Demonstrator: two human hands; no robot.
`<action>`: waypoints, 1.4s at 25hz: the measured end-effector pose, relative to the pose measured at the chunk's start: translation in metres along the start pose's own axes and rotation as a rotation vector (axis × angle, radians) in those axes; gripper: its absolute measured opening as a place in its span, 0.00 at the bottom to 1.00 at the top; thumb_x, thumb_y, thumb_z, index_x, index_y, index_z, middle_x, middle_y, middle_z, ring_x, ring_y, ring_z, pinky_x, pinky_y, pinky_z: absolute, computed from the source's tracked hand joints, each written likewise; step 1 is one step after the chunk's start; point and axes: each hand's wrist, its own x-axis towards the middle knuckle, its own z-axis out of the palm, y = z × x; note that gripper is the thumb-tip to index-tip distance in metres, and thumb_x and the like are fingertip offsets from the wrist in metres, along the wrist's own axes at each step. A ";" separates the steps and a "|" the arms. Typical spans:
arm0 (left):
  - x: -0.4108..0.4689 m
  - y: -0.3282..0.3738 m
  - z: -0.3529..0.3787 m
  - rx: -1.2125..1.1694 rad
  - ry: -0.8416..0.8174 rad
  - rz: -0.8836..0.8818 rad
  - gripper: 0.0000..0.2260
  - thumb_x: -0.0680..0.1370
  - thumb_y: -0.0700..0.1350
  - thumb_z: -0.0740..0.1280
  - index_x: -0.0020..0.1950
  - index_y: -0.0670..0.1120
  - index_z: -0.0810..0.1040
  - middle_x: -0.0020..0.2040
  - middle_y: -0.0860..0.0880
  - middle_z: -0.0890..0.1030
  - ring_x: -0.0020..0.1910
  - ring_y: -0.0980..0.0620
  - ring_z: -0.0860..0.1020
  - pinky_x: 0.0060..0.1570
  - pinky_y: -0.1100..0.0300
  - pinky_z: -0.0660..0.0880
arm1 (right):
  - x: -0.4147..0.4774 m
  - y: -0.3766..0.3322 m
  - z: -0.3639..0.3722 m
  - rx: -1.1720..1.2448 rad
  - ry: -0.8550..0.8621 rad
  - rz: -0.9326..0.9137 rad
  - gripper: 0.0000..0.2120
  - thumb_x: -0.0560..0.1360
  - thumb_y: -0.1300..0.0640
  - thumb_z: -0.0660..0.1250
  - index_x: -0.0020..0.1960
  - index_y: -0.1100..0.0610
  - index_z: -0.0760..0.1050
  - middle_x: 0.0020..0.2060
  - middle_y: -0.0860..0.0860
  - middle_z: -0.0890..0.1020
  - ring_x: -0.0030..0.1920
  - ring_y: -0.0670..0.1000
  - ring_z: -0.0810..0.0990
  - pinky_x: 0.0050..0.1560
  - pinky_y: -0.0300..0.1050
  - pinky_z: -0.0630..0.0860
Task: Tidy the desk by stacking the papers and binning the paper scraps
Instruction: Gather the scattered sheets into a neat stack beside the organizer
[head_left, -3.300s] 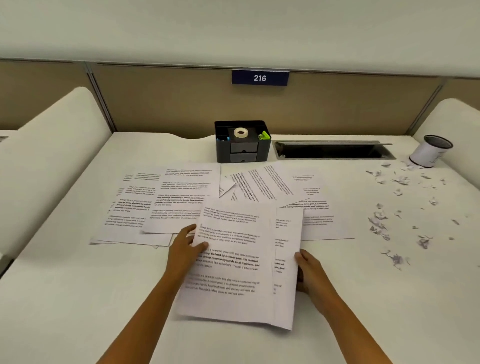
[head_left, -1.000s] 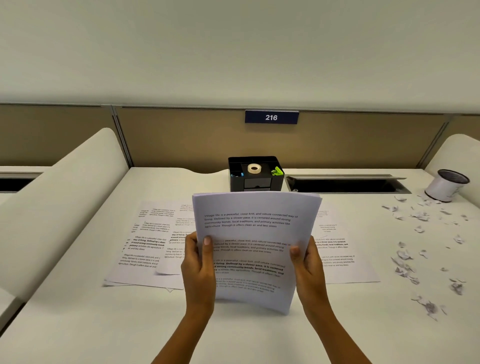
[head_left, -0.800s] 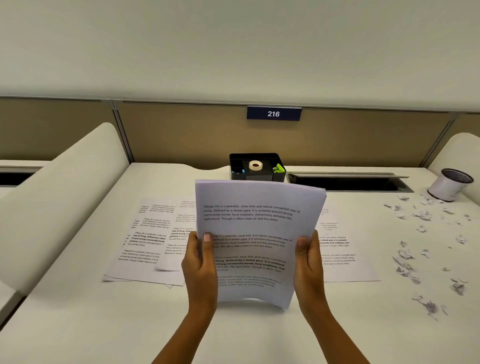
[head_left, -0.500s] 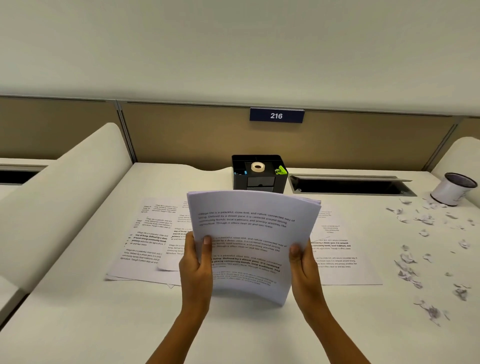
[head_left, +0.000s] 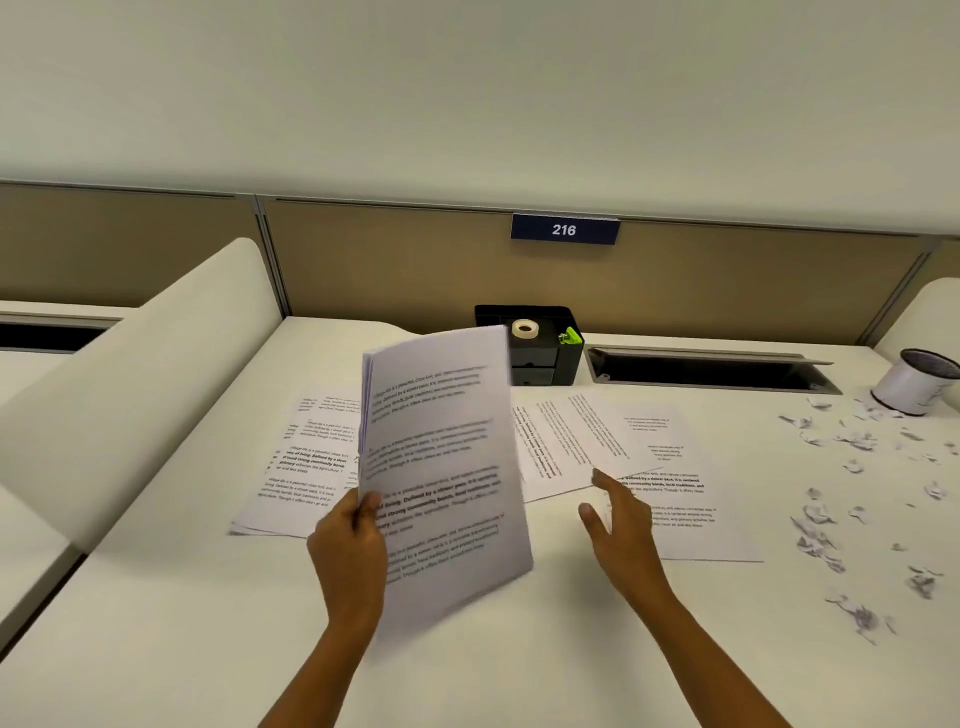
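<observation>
My left hand (head_left: 349, 551) grips a sheaf of printed papers (head_left: 441, 457) by its left edge and holds it upright and tilted above the desk. My right hand (head_left: 621, 530) hovers to the right of the sheaf with fingers spread, holding nothing, just over the loose sheets on the right (head_left: 660, 483). More printed sheets (head_left: 306, 462) lie flat on the left, partly hidden behind the sheaf. Torn paper scraps (head_left: 852, 499) are scattered over the right side of the desk. A small white bin (head_left: 911, 382) with a dark inside stands at the far right.
A black desk organiser (head_left: 540, 348) with a tape roll and a green clip stands at the back centre. Beside it to the right is an open cable slot (head_left: 711, 370). Curved white dividers (head_left: 130, 395) flank the desk, with a tan partition behind.
My right hand has let go of the sheaf and moved right over the loose sheets. My left hand alone now holds the sheaf, which has swung to the left and tilted.
</observation>
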 end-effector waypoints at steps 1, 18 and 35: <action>0.002 -0.003 -0.005 0.007 0.014 -0.024 0.07 0.79 0.39 0.63 0.44 0.41 0.80 0.36 0.47 0.80 0.32 0.56 0.75 0.30 0.69 0.68 | 0.004 0.011 0.000 -0.123 -0.056 0.073 0.25 0.79 0.53 0.60 0.74 0.53 0.58 0.73 0.52 0.63 0.73 0.56 0.58 0.72 0.54 0.58; -0.003 -0.040 -0.034 0.029 -0.079 -0.405 0.08 0.80 0.45 0.61 0.47 0.43 0.77 0.40 0.45 0.80 0.34 0.50 0.77 0.34 0.60 0.71 | -0.025 0.062 -0.057 -0.247 -0.283 -0.037 0.16 0.76 0.41 0.59 0.50 0.48 0.82 0.48 0.45 0.84 0.54 0.48 0.80 0.62 0.47 0.70; -0.005 -0.044 -0.049 0.023 -0.042 -0.459 0.07 0.80 0.46 0.61 0.48 0.47 0.77 0.38 0.50 0.79 0.35 0.52 0.77 0.31 0.61 0.71 | -0.025 0.029 0.013 -0.353 -0.580 -0.369 0.29 0.80 0.43 0.53 0.72 0.31 0.37 0.66 0.36 0.72 0.69 0.36 0.64 0.73 0.52 0.35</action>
